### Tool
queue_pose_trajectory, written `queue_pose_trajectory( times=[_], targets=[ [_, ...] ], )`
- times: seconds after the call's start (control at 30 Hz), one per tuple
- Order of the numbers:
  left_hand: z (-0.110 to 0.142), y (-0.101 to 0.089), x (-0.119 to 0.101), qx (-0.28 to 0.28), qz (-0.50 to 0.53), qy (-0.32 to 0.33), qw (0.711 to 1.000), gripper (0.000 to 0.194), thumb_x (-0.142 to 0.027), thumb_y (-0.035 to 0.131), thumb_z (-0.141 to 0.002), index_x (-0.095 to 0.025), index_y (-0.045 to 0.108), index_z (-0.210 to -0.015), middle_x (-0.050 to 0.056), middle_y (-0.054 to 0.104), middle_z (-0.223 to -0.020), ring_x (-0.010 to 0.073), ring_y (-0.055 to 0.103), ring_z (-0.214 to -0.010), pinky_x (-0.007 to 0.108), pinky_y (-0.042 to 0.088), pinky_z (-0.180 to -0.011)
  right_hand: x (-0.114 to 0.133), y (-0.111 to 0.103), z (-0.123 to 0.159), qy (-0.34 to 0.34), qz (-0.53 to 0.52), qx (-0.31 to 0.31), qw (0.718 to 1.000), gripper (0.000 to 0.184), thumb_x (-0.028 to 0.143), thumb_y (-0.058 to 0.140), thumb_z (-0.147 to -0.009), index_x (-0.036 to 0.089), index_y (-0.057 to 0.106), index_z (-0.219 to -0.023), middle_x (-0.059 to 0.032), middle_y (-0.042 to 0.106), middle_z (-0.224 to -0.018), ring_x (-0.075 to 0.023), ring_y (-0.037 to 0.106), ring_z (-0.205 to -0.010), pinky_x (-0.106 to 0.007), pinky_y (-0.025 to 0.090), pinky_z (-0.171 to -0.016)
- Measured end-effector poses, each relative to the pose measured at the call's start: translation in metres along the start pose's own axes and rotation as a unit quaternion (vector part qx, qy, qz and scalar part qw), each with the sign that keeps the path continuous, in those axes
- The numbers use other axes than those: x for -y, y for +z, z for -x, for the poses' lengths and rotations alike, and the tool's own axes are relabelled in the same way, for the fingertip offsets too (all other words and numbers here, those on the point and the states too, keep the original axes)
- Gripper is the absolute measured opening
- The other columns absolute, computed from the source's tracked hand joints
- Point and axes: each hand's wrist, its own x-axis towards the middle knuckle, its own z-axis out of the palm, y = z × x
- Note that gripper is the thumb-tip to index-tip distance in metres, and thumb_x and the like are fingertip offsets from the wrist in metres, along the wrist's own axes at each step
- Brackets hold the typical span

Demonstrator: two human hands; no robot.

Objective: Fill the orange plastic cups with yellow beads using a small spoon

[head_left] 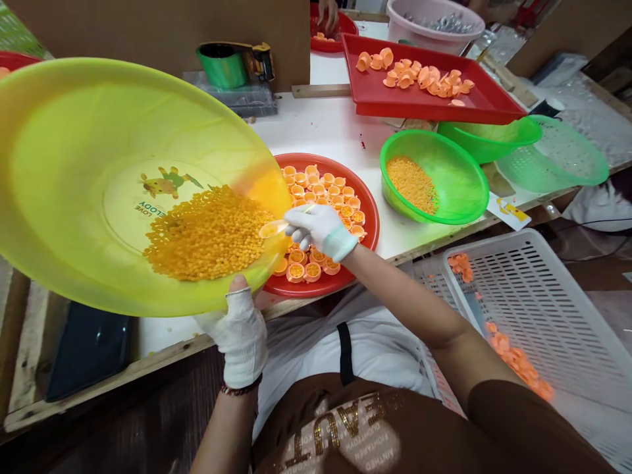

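Observation:
My left hand (240, 332), in a white glove, grips the near rim of a big yellow-green basin (74, 151) and holds it tilted above the table. A heap of small orange beads (207, 234) lies in its low side. My right hand (320, 230), also gloved, is closed on a small pale spoon (276, 227) whose bowl sits at the edge of the beads. Just behind the hand is a round red tray (368, 217) filled with several small orange cups.
A green bowl (457, 181) with orange beads stands right of the red tray. Further back are a red rectangular tray (395, 99) of orange caps, green bowls, a green colander (567, 155) and a tape dispenser (237, 62). A white slotted crate (543, 296) sits low at my right.

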Motion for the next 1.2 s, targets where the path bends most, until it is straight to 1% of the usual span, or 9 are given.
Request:
queue_pose_trajectory(
  times=[0.13, 0.3, 0.5, 0.57, 0.7, 0.8, 0.9, 1.03, 1.2],
  targets=[
    [-0.002, -0.001, -0.001, -0.001, 0.001, 0.0, 1.0, 0.068, -0.051, 0.081, -0.074, -0.021, 0.051, -0.127, 0.015, 0.069, -0.134, 0.0312, 0.067, -0.129, 0.056, 0.048, -0.122, 0.014, -0.039, 0.003, -0.057, 0.025, -0.065, 0.996, 0.015, 0.018, 0.066, -0.1, 0.016, 0.067, -0.085, 0.0015, 0.068, -0.069, -0.0057, 0.057, -0.053, -0.015, 0.044, -0.042],
    [-0.003, -0.003, 0.004, -0.008, -0.005, -0.01, 1.0, 0.064, -0.051, 0.083, -0.076, -0.02, 0.054, -0.124, 0.016, 0.071, -0.131, 0.0318, 0.07, -0.125, 0.057, 0.05, -0.121, 0.009, -0.067, -0.004, -0.133, 0.169, -0.155, 0.964, 0.012, 0.02, 0.061, -0.098, 0.018, 0.067, -0.088, 0.0011, 0.067, -0.072, -0.0099, 0.06, -0.056, -0.022, 0.047, -0.048],
    [-0.001, 0.001, 0.0, -0.022, 0.028, -0.034, 0.999, 0.072, -0.047, 0.085, -0.077, -0.02, 0.053, -0.135, 0.017, 0.066, -0.146, 0.0322, 0.066, -0.135, 0.055, 0.052, -0.121, -0.007, -0.068, -0.004, -0.344, 0.447, -0.103, 0.819, 0.013, 0.022, 0.065, -0.098, 0.02, 0.072, -0.088, -0.0045, 0.075, -0.091, -0.0183, 0.068, -0.09, -0.032, 0.054, -0.089],
    [-0.001, 0.002, 0.001, -0.023, 0.027, -0.027, 0.999, 0.075, -0.048, 0.084, -0.077, -0.019, 0.052, -0.139, 0.018, 0.064, -0.15, 0.0317, 0.065, -0.137, 0.054, 0.053, -0.121, -0.009, -0.058, 0.0, -0.375, 0.453, -0.104, 0.802, 0.016, 0.025, 0.062, -0.102, 0.02, 0.074, -0.093, -0.0059, 0.076, -0.096, -0.0188, 0.068, -0.093, -0.033, 0.053, -0.092],
    [-0.002, 0.0, 0.008, -0.009, 0.023, -0.012, 1.0, 0.084, -0.052, 0.083, -0.077, -0.022, 0.048, -0.147, 0.017, 0.06, -0.157, 0.0314, 0.067, -0.136, 0.053, 0.055, -0.119, -0.012, -0.016, 0.0, -0.351, 0.407, -0.078, 0.84, 0.019, 0.021, 0.057, -0.104, 0.019, 0.075, -0.097, -0.004, 0.079, -0.1, -0.0163, 0.072, -0.096, -0.029, 0.054, -0.093],
    [-0.003, -0.002, 0.011, 0.004, 0.014, -0.003, 1.0, 0.076, -0.052, 0.085, -0.078, -0.024, 0.053, -0.142, 0.015, 0.062, -0.155, 0.0319, 0.066, -0.137, 0.053, 0.054, -0.12, -0.016, 0.02, -0.007, -0.254, 0.393, -0.025, 0.883, 0.017, 0.02, 0.062, -0.1, 0.019, 0.072, -0.086, -0.0018, 0.078, -0.092, -0.0162, 0.074, -0.091, -0.028, 0.055, -0.088],
    [-0.003, -0.002, 0.008, 0.013, 0.014, -0.003, 1.0, 0.075, -0.05, 0.085, -0.078, -0.026, 0.054, -0.142, 0.015, 0.062, -0.154, 0.0326, 0.064, -0.14, 0.054, 0.052, -0.121, -0.018, 0.04, -0.011, -0.128, 0.29, 0.039, 0.948, 0.017, 0.019, 0.063, -0.098, 0.019, 0.069, -0.082, 0.0003, 0.073, -0.077, -0.0138, 0.071, -0.071, -0.025, 0.056, -0.066],
    [0.0, 0.002, 0.002, -0.019, 0.026, -0.013, 0.999, 0.081, -0.05, 0.083, -0.072, -0.022, 0.051, -0.141, 0.018, 0.066, -0.146, 0.0343, 0.066, -0.136, 0.054, 0.053, -0.12, -0.015, 0.036, -0.009, -0.006, 0.099, 0.042, 0.994, 0.016, 0.017, 0.064, -0.098, 0.017, 0.066, -0.082, 0.0021, 0.069, -0.069, -0.0097, 0.062, -0.052, -0.02, 0.047, -0.04],
    [0.0, 0.004, 0.002, -0.016, 0.019, -0.032, 0.999, 0.076, -0.055, 0.082, -0.072, -0.021, 0.052, -0.133, 0.017, 0.068, -0.141, 0.0332, 0.068, -0.131, 0.052, 0.055, -0.117, -0.002, 0.0, -0.003, -0.009, 0.007, -0.002, 1.0, 0.018, 0.014, 0.064, -0.101, 0.015, 0.067, -0.083, 0.0029, 0.068, -0.066, -0.0056, 0.056, -0.049, -0.015, 0.043, -0.037]
  ],
)
